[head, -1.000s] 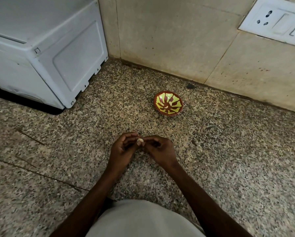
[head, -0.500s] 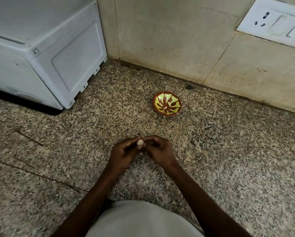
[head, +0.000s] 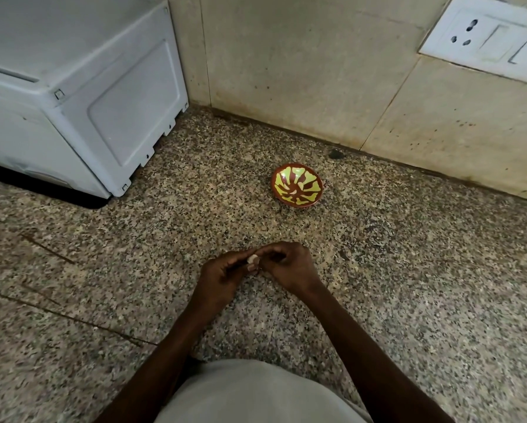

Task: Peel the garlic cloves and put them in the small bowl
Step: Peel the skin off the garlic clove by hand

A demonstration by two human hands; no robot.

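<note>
Little has shifted: our left hand (head: 222, 277) and right hand (head: 289, 267) still pinch one garlic clove (head: 252, 259) between them, near the counter's front, peel prob. not off yet. Small bowl (head: 297, 185) sits farther back w/ a couple pale bits, maybe peeled cloves.

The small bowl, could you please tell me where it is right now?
The bowl sits on the counter right of centre, near the wall, beyond both hands.
</note>
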